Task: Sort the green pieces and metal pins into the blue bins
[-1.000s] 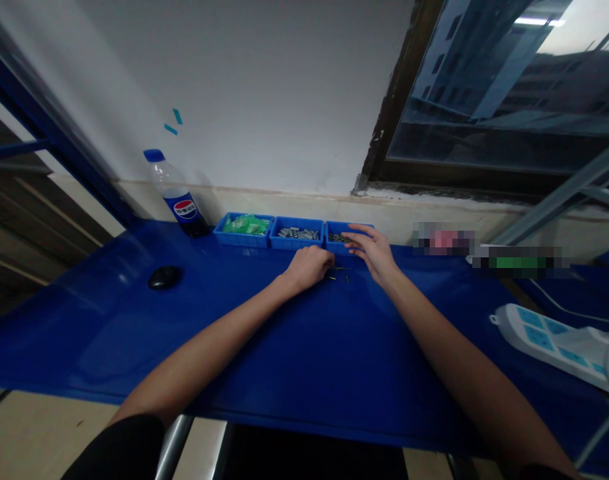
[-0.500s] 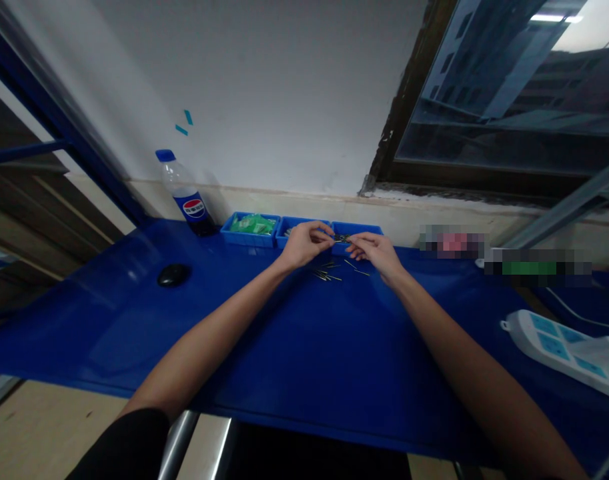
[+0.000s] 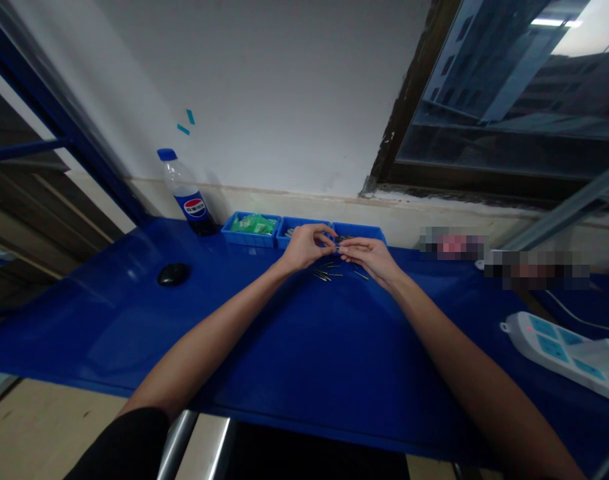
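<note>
My left hand (image 3: 307, 247) and my right hand (image 3: 373, 259) meet fingertip to fingertip just in front of the blue bins. Both are closed in a pinch; a tiny piece seems to be between them, too small to name. Below the hands, several thin gold-coloured sticks (image 3: 327, 273) lie loose on the blue table (image 3: 304, 353), and another thin stick (image 3: 361, 275) lies under my right hand. The right bin (image 3: 377, 233) holds small dark pieces. Part of the middle bin (image 3: 304, 221) is hidden behind my left hand; the left bin (image 3: 249, 239) contains green packets (image 3: 255, 224).
A cola bottle (image 3: 190, 200) stands left of the bins by the wall. The black computer mouse (image 3: 173, 274) lies at the left. At the right is a white power strip (image 3: 559, 353) with blue sockets. Blurred-out objects sit near the back right.
My right hand has moved slightly left, so its fingertips now meet those of my left hand. My left hand has stayed nearly in place.
</note>
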